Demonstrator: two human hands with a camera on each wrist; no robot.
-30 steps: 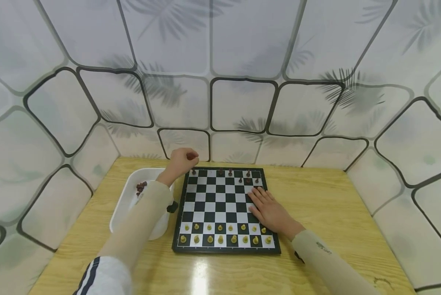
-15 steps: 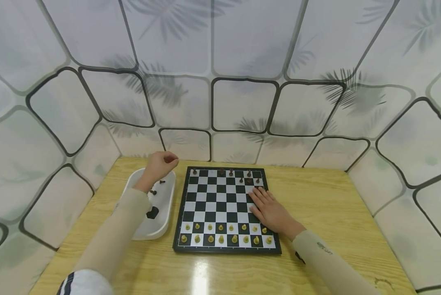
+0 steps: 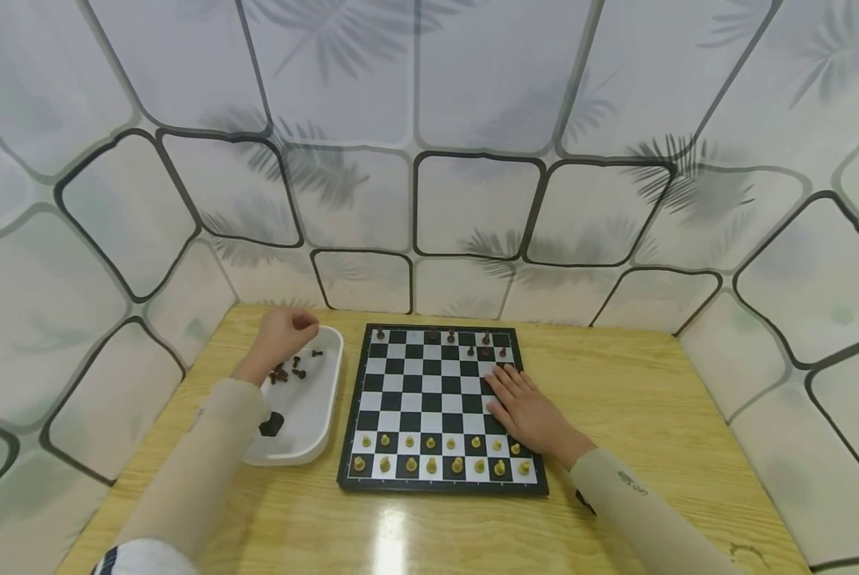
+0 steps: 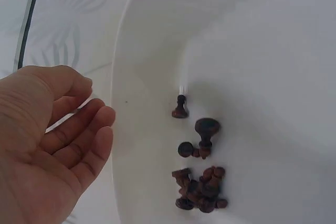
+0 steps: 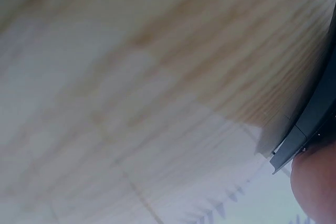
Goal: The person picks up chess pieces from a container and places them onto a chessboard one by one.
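Observation:
My left hand (image 3: pixel 279 339) is over the far left part of a white plastic tray (image 3: pixel 314 411), its fingers loosely curled and holding nothing. In the left wrist view, a heap of dark brown chess pieces (image 4: pixel 202 190) lies in the tray, with a single pawn (image 4: pixel 179 109) apart from it. My right hand (image 3: pixel 526 407) rests flat on the right side of the chessboard (image 3: pixel 429 385), fingers spread slightly. Gold chess pieces (image 3: pixel 431 465) fill the two near rows. Several dark pieces, among them a pawn (image 3: pixel 470 351), stand on the two far rows.
The tray sits left of the board on a wooden table (image 3: pixel 616 399). A patterned cloth wall (image 3: pixel 473 208) rises behind the table and along both sides. The board's dark edge (image 5: pixel 310 114) shows close up in the right wrist view.
My left hand has moved left and slightly nearer, from the board's far left corner to over the tray, uncovering more of the dark pieces there. The right hand stays in place.

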